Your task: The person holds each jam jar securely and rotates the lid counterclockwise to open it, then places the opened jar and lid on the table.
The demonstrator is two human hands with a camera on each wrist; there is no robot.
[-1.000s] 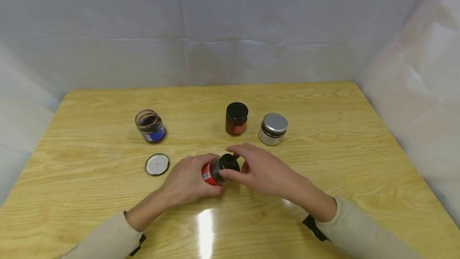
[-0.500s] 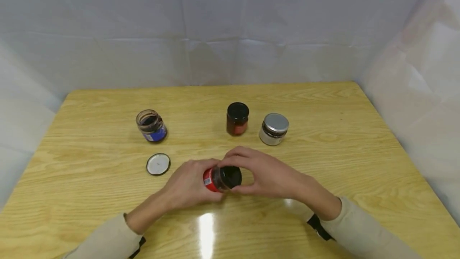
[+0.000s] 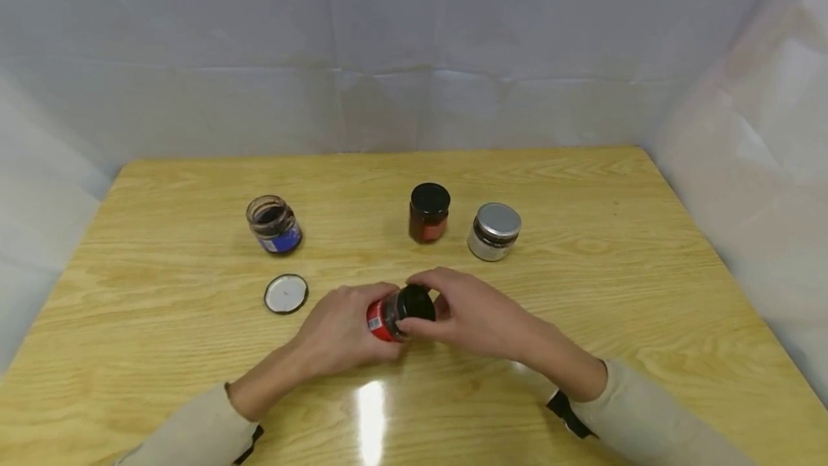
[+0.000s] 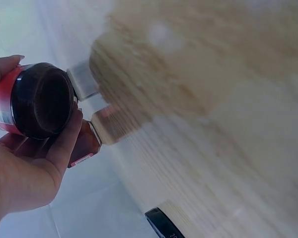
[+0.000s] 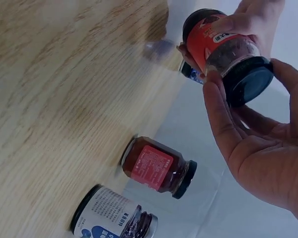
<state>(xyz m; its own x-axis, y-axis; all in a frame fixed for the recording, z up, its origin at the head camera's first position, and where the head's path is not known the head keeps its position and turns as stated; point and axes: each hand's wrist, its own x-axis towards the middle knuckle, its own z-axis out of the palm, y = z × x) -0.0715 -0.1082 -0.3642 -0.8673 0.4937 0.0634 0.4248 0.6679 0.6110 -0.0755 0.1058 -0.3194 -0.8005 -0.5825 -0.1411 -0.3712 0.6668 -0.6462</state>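
Observation:
My left hand (image 3: 339,326) grips a glass jar with a red label (image 3: 378,320), held tilted with its black lid (image 3: 417,302) toward the right. At the lid, my right hand (image 3: 475,316) pinches the rim between thumb and fingers. The right wrist view shows the lid (image 5: 249,82) still on the jar, with dark contents behind the glass. The jar's dark base (image 4: 48,101) faces the left wrist camera, and the left hand's fingers wrap its side.
An open jar with a blue label (image 3: 281,237) stands at left, a loose lid (image 3: 286,294) lying upside down before it. Behind my hands stand a black-lidded jar (image 3: 428,216) and a silver-lidded jar (image 3: 494,233). White sheeting (image 3: 388,49) surrounds the wooden table (image 3: 621,250).
My right hand's fingers have reached farther over the lid, then drawn back, the thumb now against its near side. The jar has tilted slightly and stays in my left hand.

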